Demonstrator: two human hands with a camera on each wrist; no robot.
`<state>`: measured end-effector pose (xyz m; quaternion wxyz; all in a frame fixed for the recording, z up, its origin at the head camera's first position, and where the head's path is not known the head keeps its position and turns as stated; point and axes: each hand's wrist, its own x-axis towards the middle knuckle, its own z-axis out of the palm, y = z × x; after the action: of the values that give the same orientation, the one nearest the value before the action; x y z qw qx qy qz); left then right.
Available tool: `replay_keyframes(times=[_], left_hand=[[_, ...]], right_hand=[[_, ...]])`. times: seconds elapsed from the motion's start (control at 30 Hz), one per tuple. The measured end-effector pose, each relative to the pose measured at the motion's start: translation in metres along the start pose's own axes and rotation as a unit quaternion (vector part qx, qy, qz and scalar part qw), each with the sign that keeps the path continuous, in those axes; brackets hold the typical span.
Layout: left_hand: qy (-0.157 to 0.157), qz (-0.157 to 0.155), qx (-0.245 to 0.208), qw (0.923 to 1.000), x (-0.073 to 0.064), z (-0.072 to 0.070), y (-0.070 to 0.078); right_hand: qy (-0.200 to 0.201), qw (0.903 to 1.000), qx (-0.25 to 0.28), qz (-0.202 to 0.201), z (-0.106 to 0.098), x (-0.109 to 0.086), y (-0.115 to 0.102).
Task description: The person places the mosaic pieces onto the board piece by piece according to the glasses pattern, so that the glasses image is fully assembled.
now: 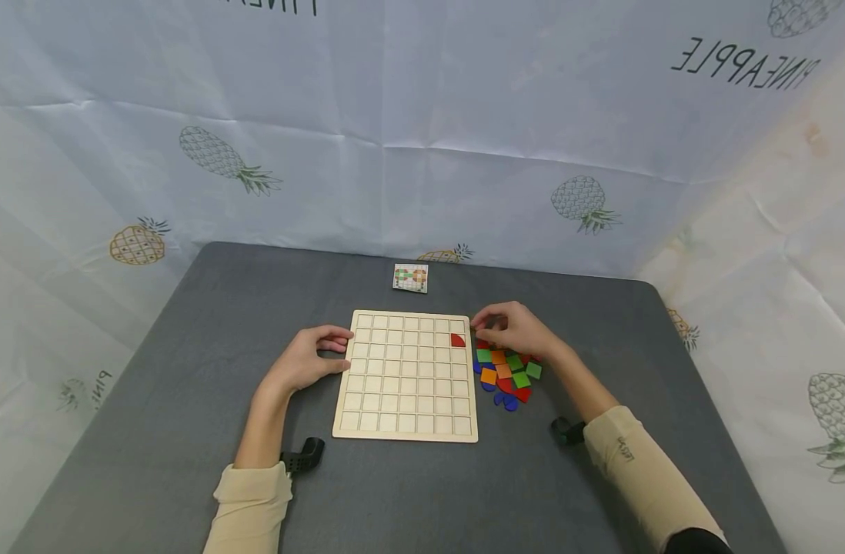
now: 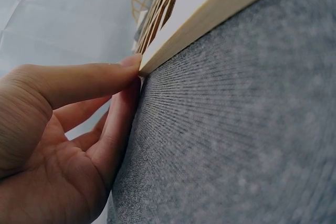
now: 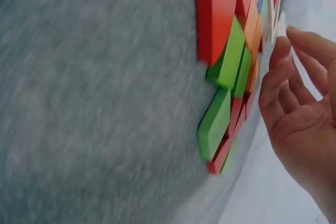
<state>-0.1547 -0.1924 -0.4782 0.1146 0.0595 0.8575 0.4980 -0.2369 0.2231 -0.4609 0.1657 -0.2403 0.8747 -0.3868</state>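
L hand (image 1: 306, 359) is at the board's (image 1: 405, 377) L edge, thumb & fingertips touching it, fingers loosely bent rather than wrapped round it; L wrist view has the thumb tip on the edge w/ fingers just behind. Board lies flat on the grey table (image 1: 395, 496), pale wood, cut into a grid of sq. cells. One red pc (image 1: 458, 340), qtr-round, sits in its R-most col., 2nd row from the far edge.

R hand (image 1: 512, 327) is just off the board's R edge near the far R corner, over the far end of the pile (image 1: 503, 371). Its fingers curl in twd the thumb, tips close; can't tell if they pinch a pc. Pile lies just R of the board: red, green, orange & blue pcs, some sq., some w/ rounded sides, a few overlapping.

Small card (image 1: 410, 278) w/ a coloured pattern is on the table beyond the board's far edge. Pale cloth (image 1: 464, 85) w/ pineapple prints hangs behind, well past the board. Beige sleeves (image 1: 252, 496) on both arms, nearer than the board.
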Motion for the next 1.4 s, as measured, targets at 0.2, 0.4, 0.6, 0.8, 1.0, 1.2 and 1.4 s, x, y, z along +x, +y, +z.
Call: replay_keyframes(times=[0.2,0.4,0.6,0.8,1.0,1.2,1.4], left_hand=[[0.001,0.002,0.0,1.0,0.001,0.0,-0.001],[0.004,-0.002,0.004,1.0,0.001,0.0,-0.002],[0.005,-0.003,0.005,1.0,0.001,-0.001,-0.003],[0.004,-0.004,0.004,1.0,0.002,0.0,-0.003],[0.005,-0.005,0.003,1.0,0.002,0.0,-0.004],[0.002,-0.003,0.002,1.0,0.001,0.001,-0.003],[0.002,0.002,0.004,1.0,0.0,0.0,-0.001]], right_hand=[[-0.01,0.9998,-0.009,0.012,-0.012,-0.009,0.011],[-0.039,0.9988,-0.027,0.008,-0.023,-0.015,0.023],[-0.058,0.9979,-0.028,0.009,-0.029,-0.019,0.03],[-0.062,0.9978,-0.023,0.003,-0.03,-0.019,0.034],[-0.045,0.998,-0.043,0.008,-0.028,-0.019,0.036],[-0.028,0.9976,-0.061,0.02,-0.025,-0.02,0.036],[-0.01,0.999,-0.039,0.021,-0.023,-0.02,0.031]])
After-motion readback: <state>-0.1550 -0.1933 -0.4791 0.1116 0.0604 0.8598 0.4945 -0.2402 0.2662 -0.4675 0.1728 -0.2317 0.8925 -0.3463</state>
